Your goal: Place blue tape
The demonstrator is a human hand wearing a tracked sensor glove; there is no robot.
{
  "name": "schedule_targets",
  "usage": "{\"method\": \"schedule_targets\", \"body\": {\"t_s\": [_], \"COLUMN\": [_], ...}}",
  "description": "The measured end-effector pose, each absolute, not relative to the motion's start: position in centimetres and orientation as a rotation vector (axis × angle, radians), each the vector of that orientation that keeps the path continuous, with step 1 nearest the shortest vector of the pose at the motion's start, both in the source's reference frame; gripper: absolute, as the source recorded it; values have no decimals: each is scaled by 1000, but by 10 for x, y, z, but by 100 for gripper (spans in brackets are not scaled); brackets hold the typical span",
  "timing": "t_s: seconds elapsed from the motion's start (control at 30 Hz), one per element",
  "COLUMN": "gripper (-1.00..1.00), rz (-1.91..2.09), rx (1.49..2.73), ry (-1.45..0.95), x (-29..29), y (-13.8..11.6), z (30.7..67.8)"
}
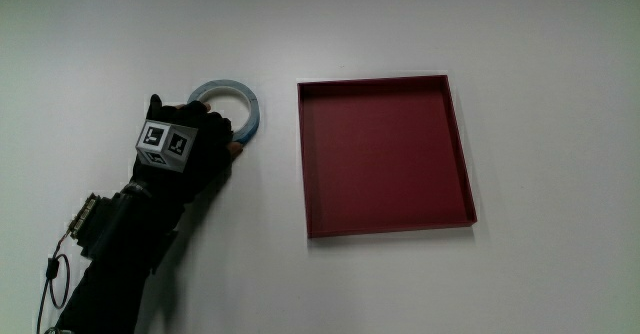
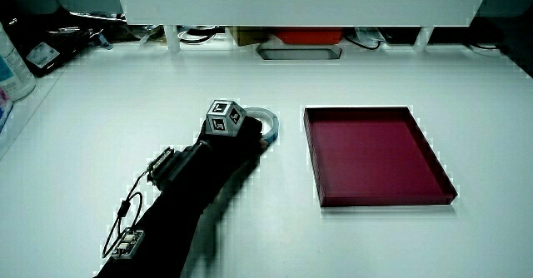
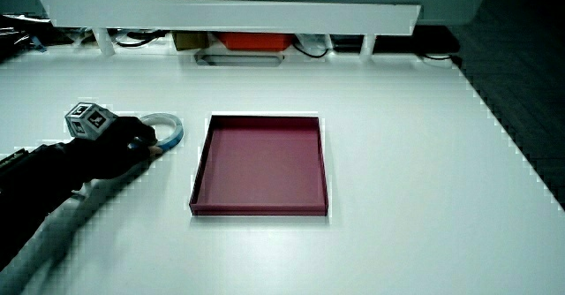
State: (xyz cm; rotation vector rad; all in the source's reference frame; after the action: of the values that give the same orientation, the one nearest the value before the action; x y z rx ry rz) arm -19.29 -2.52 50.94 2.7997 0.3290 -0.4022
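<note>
Hand (image 1: pixel 185 144) on counter (image 1: pixel 540 54), fingers grasping tape (image 1: pixel 240 102) rim beside tray (image 1: pixel 385 154). Risk: thin rim grip slips on lift; tape may catch tray wall.

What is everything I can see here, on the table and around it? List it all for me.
Blue tape: one, light blue ring, flat on the table beside the red tray, partly under the hand.
Red tray: one, dark red, square and shallow, nothing in it, on the table beside the tape.
Table: one, white, carries everything.
Low partition: one, white, along the table's edge farthest from the person; boxes and cables under it, too dim to name.
Patterned cube: one, black and white, on the back of the glove.
Hand: one, black glove, lies on the tape's rim with fingers closed on it; forearm carries a small board and wires.
</note>
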Motion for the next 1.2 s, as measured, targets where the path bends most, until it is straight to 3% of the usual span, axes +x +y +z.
{"method": "schedule_targets", "body": {"t_s": [0.33, 0.7, 0.73, 0.77, 0.83, 0.9, 1.0, 1.1, 1.13, 1.2], "gripper": [-53, -90, -93, -97, -100, -100, -100, -100, -100, -100], "rz": [-446, -562, -636, -520, -617, -446, -406, -337, -337, -329], "rx": [2790, 2840, 2829, 2800, 2654, 2662, 2582, 2569, 2603, 2573], "ry": [329, 303, 302, 277, 167, 190, 112, 109, 86, 57], "x": [-197, -212, -217, -211, -222, -216, -222, -241, -228, -234], "y": [-24, -7, -3, 0, 9, 16, 33, 52, 52, 61], "z": [515, 492, 498, 475, 492, 465, 460, 485, 457, 465]}}
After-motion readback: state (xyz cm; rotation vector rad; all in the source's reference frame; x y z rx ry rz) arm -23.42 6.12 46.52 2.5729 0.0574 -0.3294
